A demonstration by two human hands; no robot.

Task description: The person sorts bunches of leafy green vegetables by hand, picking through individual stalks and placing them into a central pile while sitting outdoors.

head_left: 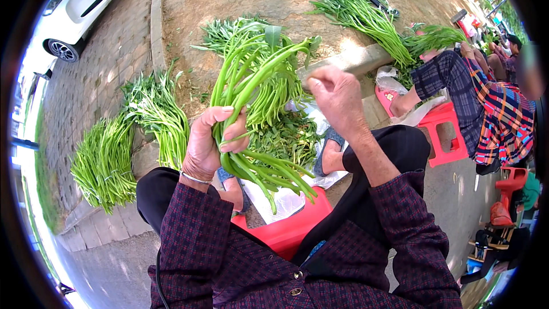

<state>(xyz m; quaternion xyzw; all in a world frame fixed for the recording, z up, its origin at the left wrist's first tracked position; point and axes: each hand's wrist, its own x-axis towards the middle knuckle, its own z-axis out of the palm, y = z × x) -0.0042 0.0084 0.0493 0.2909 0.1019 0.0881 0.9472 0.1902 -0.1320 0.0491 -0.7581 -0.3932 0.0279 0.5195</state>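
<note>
My left hand (207,142) is wrapped round a loose bunch of long green leafy-vegetable stems (251,83), probably water spinach. Its tops lean up and to the right, while the cut ends fan out below my fist. To the right, my right hand (338,100) is raised apart from the bunch with its fingers curled in. Slight blur hides whether anything small is pinched there. Behind the bunch lies a pile of similar stems (274,100). Below that, loose leaves (289,137) are heaped between my feet, with white plastic sheeting (280,203) around them.
Tied bundles of greens (106,163) stand at the left, and another long bundle (366,23) lies at the far right by the kerb. A red stool (291,229) shows beneath me. Beside another red stool (443,131), a person in plaid sits. A white car (86,6) is parked far left.
</note>
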